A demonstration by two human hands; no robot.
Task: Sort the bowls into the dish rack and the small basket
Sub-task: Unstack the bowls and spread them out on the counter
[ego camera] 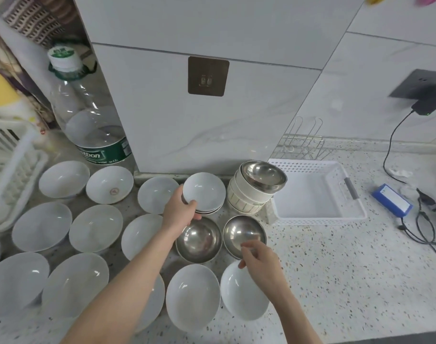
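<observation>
1. Gripping the rim of a short stack of small white ceramic bowls point(204, 192), the left hand point(179, 211) had its thumb curled over the near edge at the counter's back.
2. The right hand point(257, 259) pinched the rim of a shiny steel bowl point(244, 234) between fingertips.
3. Both likely slippery; ceramic chips easily, steel seemed light.
4. The white perforated plastic basket point(313, 192) sat empty just right.

White bowls point(95, 228), many, upright, spread over left counter. Small white stack point(204, 192) at back, tilted. Two steel bowls point(199, 240) side by side, centre. Ribbed stack point(246, 194), steel bowl on top, touching white perforated basket point(355, 214). White dish rack point(11, 170) far left.
</observation>
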